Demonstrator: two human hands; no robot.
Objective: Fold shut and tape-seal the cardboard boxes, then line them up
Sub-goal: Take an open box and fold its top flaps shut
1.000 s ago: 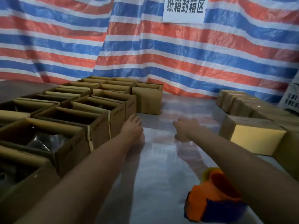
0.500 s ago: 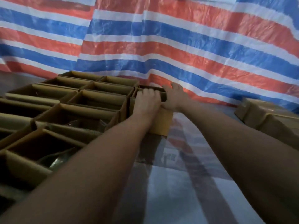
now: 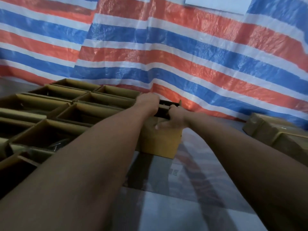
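Light is dim, cool and diffuse. The striped tarp (image 3: 191,60) across the upper frame is brightest, with soft glare on its crinkles at upper centre. At left, the open boxes (image 3: 55,130) sink to near-black inside. The far box (image 3: 160,144) at centre shows a warmer lit front; the right hand (image 3: 175,116) on it smears with motion blur. Stripes bow toward the edges, and the glossy table (image 3: 166,210) mirrors them faintly below.

Open box (image 3: 160,142) on the table (image 3: 166,207), left hand (image 3: 147,102) curled over its left rim, right hand (image 3: 175,116) gripping its near rim, more open boxes (image 3: 86,112) packed against its left, closed boxes (image 3: 268,130) well to its right, striped tarp (image 3: 183,64) behind it
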